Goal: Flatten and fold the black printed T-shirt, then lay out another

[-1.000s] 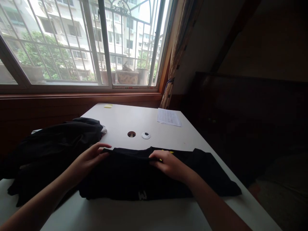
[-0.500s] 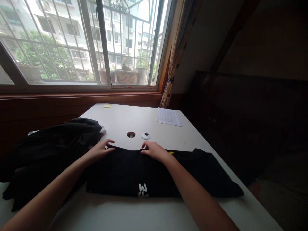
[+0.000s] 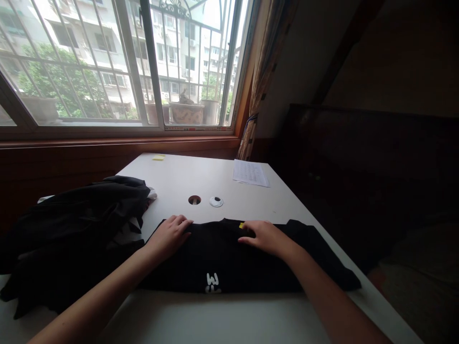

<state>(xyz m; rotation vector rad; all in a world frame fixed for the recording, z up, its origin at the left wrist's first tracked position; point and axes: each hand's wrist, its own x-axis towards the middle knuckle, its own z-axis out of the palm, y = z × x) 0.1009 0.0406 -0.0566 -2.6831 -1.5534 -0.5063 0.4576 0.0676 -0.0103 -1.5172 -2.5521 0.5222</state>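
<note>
A black garment, which looks like a T-shirt, lies folded lengthwise on the white table, with a white print near its front edge. On its upper left part rests my left hand, its fingers stretched over the cloth by the far edge. My right hand is on the garment right of the middle, thumb and fingers apart, beside a small yellow mark. Neither hand grips the cloth.
A heap of dark clothes covers the table's left side. Farther back are a round hole, its loose round cover, papers and yellow sticky notes. The table ends below a barred window.
Both hands have come away from the garment's far edge, where their fingers were pinched or curled. The left now lies on the cloth slightly right; the right has moved rightward to the yellow mark.
</note>
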